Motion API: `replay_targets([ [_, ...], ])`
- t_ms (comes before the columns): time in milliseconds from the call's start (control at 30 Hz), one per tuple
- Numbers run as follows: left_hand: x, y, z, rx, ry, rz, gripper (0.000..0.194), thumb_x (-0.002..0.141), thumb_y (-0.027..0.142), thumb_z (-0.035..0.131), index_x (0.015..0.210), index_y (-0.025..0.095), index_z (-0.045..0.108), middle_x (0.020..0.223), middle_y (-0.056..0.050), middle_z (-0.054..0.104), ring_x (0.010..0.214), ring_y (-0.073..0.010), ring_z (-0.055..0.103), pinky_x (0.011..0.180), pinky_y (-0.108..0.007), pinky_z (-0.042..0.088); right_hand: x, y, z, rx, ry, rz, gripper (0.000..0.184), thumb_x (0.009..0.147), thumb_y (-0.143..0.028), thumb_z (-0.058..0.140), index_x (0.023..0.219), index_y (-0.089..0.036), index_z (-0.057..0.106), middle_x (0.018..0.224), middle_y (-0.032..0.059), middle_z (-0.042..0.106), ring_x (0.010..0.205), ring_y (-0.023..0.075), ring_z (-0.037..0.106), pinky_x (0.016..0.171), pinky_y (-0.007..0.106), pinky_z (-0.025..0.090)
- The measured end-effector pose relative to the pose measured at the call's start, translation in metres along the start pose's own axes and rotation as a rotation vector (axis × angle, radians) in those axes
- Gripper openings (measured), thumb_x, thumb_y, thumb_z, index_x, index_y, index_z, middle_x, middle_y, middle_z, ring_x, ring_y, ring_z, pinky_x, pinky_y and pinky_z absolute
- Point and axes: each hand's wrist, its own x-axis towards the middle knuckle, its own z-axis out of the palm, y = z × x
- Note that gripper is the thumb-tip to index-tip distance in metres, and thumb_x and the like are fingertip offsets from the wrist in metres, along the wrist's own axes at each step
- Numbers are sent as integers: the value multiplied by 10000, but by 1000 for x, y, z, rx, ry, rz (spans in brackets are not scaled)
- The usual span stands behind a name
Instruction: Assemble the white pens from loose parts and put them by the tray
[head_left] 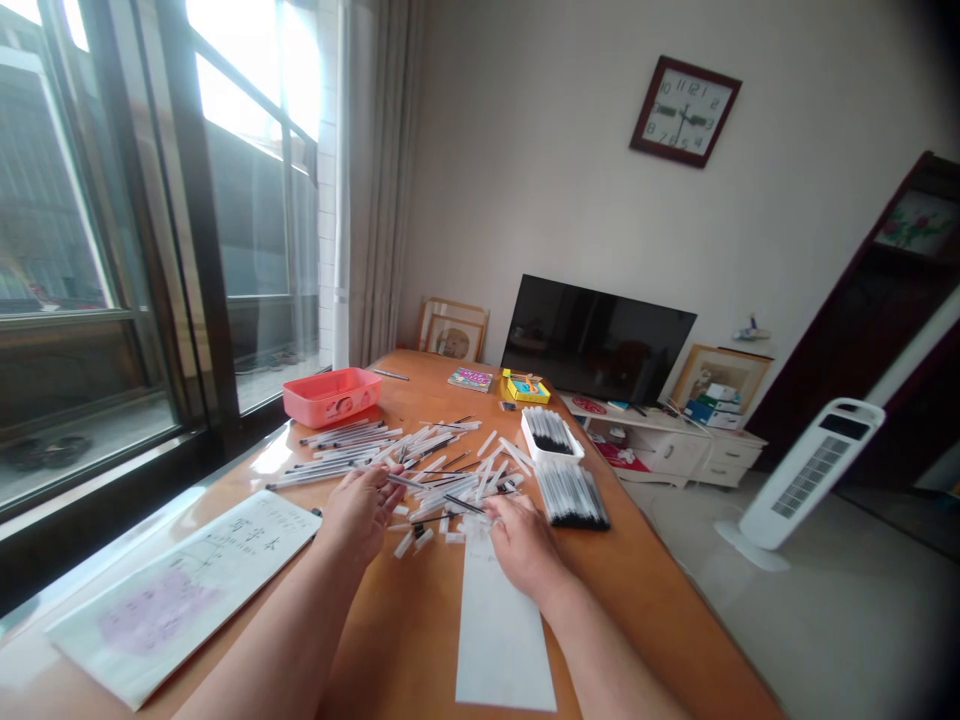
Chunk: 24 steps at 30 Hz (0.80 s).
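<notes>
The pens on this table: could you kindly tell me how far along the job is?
Fairly early, it seems. Done: a white tray and a bundle of black-tipped pens lie neatly stacked. In hand: the left hand and right hand each touch a pen. Left: a large loose pile of white pens and parts covers the table.

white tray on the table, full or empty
Full: pens lie packed side by side in the white tray, their black ends showing, filling it wall to wall.
</notes>
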Motion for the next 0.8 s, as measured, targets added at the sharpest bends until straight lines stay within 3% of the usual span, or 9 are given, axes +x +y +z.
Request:
replay_targets([
  [433,-5,0,4,63,-50,33,129,849,54,653,868,161,582,909,-125,746,721,-158,738,640,-233,601,6,9,-6,-68,0,90,181,815,-106,599,891,-236,701,967,29,715,959,219,592,858,301,418],
  [800,-14,-11,11,151,-147,11,108,854,85,648,824,158,574,939,-157,746,684,-153,713,622,-254,620,6,2,2,-87,-39,102,26,836,-221,667,858,-232,674,985,40,688,982,219,594,786,293,408],
])
